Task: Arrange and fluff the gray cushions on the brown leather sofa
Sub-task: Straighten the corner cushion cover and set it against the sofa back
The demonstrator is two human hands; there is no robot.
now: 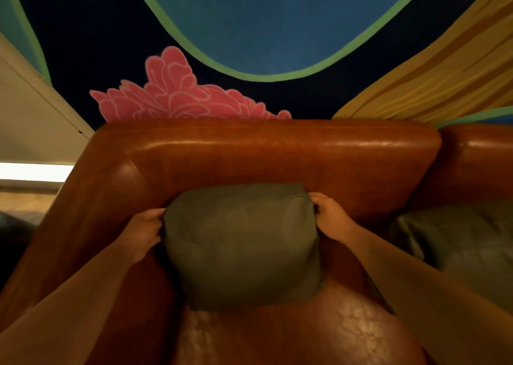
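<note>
A gray cushion (241, 242) stands upright against the backrest of the brown leather sofa (277, 153), on the left seat. My left hand (145, 233) grips its left edge near the top, fingers curled round the fabric. Near the upper right corner, my right hand (329, 212) pinches the cushion's edge. A second gray cushion (458, 242) lies on the seat to the right, partly behind my right forearm.
The sofa's left armrest (83, 212) rises beside my left arm. A painted wall with a pink flower (177, 92) stands behind the backrest. A pale blind (36, 120) hangs at the far left. Bare seat leather (305, 334) shows below the cushion.
</note>
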